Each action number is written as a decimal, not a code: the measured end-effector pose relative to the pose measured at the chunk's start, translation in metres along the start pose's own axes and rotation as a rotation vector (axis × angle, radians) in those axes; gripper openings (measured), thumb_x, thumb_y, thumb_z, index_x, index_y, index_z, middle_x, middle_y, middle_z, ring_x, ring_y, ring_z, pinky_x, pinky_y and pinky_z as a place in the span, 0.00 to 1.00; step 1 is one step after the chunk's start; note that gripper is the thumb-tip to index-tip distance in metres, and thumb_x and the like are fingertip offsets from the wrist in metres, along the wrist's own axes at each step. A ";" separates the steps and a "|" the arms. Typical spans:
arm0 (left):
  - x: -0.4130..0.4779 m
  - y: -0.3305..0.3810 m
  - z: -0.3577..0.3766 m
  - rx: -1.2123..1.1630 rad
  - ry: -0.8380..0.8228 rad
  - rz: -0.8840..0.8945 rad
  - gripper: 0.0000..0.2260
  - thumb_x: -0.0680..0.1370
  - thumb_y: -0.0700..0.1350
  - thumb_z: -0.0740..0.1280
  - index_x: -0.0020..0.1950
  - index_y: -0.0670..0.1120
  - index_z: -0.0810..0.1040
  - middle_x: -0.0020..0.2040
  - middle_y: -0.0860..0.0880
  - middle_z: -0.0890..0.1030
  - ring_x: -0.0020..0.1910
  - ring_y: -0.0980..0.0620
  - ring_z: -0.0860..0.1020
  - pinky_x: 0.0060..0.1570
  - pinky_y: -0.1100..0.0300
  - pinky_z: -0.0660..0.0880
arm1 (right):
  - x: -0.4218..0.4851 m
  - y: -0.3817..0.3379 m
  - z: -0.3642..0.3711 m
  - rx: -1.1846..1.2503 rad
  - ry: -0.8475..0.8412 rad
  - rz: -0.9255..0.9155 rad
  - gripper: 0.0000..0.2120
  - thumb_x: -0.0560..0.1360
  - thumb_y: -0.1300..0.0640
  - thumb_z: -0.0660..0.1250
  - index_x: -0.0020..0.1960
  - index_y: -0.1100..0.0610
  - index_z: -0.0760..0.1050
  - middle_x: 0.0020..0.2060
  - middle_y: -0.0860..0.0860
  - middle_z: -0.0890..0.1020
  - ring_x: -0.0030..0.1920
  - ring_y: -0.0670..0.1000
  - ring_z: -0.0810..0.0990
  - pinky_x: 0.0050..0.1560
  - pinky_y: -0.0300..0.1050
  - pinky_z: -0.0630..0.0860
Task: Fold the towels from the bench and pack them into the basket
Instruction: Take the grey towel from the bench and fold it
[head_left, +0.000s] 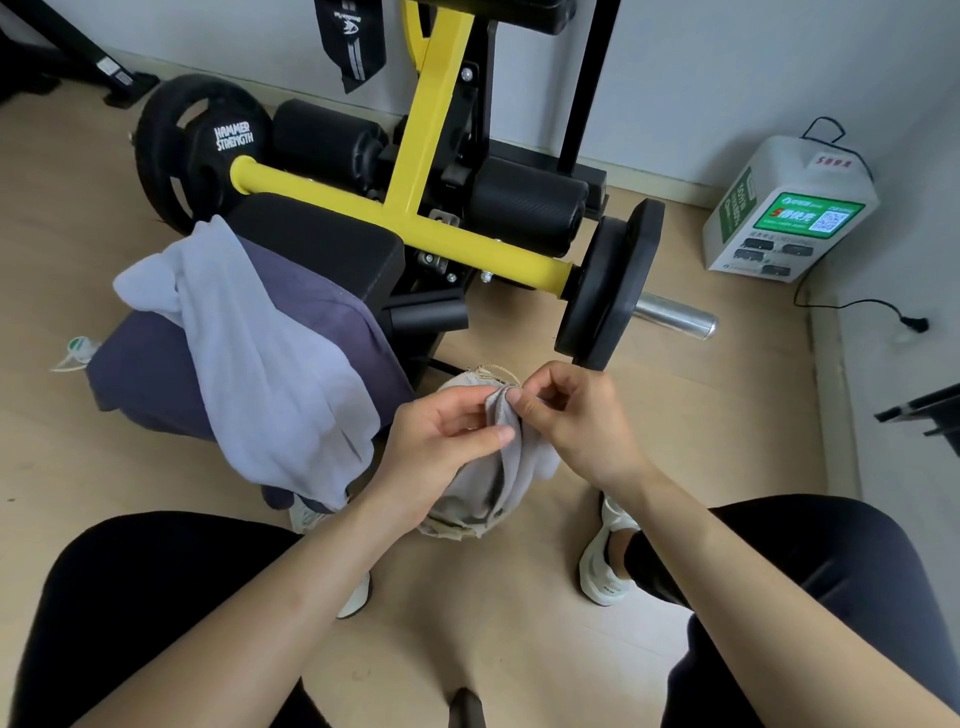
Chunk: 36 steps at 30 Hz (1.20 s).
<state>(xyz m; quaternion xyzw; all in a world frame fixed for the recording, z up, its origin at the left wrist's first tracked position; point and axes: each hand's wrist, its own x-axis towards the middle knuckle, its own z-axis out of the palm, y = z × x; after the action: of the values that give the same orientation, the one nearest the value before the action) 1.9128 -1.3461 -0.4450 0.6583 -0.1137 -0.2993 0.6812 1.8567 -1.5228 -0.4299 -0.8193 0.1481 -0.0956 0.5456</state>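
A light blue towel (260, 358) lay over a dark purple towel (156, 374) on the black bench (332, 244). To the right, the left hand (441, 441) and the right hand (576, 415) each pinched a corner of a grey towel (511, 462). It hung above the soft basket (457, 525) on the floor (701, 415).

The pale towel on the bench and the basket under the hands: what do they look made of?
Pale towel: soft matte cloth, likely cotton or microfibre; it drapes in limp folds. Basket: seemingly beige fabric with a twine-like rim, though mostly hidden.
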 end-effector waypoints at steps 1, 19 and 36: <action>-0.001 0.001 0.002 0.016 0.047 0.009 0.14 0.76 0.34 0.73 0.61 0.41 0.84 0.54 0.45 0.87 0.57 0.48 0.85 0.61 0.54 0.79 | -0.001 0.000 0.001 0.000 -0.006 0.000 0.09 0.74 0.54 0.74 0.38 0.55 0.79 0.31 0.49 0.81 0.33 0.47 0.76 0.35 0.45 0.75; 0.009 0.017 -0.060 0.293 0.392 0.141 0.04 0.82 0.43 0.67 0.52 0.50 0.82 0.48 0.55 0.84 0.47 0.66 0.80 0.48 0.72 0.74 | -0.011 0.048 -0.059 -0.952 -0.325 0.099 0.08 0.72 0.47 0.72 0.51 0.46 0.81 0.47 0.43 0.80 0.55 0.53 0.68 0.54 0.49 0.65; 0.004 0.021 -0.095 0.403 0.426 0.161 0.08 0.81 0.41 0.70 0.49 0.56 0.82 0.48 0.54 0.85 0.52 0.44 0.85 0.56 0.54 0.79 | -0.009 0.038 -0.086 -0.319 0.173 0.115 0.07 0.70 0.64 0.74 0.42 0.53 0.80 0.36 0.49 0.83 0.35 0.39 0.77 0.38 0.26 0.71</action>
<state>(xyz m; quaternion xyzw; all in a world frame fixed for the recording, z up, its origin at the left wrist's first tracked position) 1.9734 -1.2707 -0.4359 0.8170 -0.0770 -0.0710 0.5670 1.8154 -1.6074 -0.4319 -0.8743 0.2544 -0.1097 0.3984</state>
